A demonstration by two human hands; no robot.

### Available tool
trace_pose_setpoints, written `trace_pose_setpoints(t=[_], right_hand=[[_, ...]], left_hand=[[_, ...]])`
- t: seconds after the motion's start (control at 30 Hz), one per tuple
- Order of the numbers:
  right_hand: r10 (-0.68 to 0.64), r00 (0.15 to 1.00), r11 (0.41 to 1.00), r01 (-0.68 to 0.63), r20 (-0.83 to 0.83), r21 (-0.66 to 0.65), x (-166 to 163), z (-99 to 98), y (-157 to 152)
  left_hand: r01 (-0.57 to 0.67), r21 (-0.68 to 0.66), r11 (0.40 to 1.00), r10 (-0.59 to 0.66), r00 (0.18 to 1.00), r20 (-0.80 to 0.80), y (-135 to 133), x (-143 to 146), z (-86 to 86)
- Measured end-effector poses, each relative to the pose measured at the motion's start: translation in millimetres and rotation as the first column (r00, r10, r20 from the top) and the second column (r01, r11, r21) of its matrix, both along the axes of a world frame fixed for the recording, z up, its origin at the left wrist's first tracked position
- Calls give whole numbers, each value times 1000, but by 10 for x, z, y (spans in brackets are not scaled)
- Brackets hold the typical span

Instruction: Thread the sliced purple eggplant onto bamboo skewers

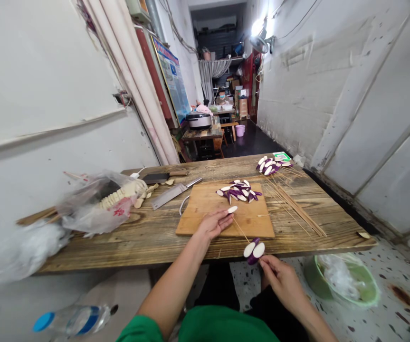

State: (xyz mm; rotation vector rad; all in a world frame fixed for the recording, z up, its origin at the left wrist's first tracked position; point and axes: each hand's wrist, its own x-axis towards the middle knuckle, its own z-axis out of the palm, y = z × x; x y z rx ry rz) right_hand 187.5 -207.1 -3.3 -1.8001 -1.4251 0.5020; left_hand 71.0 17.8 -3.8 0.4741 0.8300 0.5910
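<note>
My left hand (214,224) is closed on an oval eggplant slice (232,209), white with purple skin, above the cutting board (194,216). My right hand (283,275), past the table's front edge, pinches a bamboo skewer (241,228) close to the eggplant pieces (254,250) threaded on it. The skewer's far end reaches up to the fingers of my left hand; whether it touches the slice I cannot tell. A heap of cut eggplant (239,191) lies at the back of the board.
Loose bamboo skewers (297,206) and finished eggplant skewers (272,166) lie at the right. On the left are a cleaver (176,192), a dark-bladed knife (157,177) and a plastic bag (100,204) with pale food. A green bin (372,287) stands below right, a water bottle (72,320) below left.
</note>
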Motion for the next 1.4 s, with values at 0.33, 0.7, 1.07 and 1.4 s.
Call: trace_pose_setpoints(t=[0.33,0.7,1.07,1.4], right_hand=[[5,1000,1000,-5,-9,-23,-1,-14,6],[-3,1000,1000,3,10,-27,-2,-48,2],[-26,999,999,27,20,-42,-22,-77,11],[-51,997,999,51,58,6,-81,-77,66]], left_hand=[[-3,-8,1000,3,1000,14,-31,3,-17],[-21,2,1000,21,1000,23,-26,6,-68],[43,39,998,-44,999,9,-78,-18,-35],[56,59,997,-55,998,-16,-122,-22,67]])
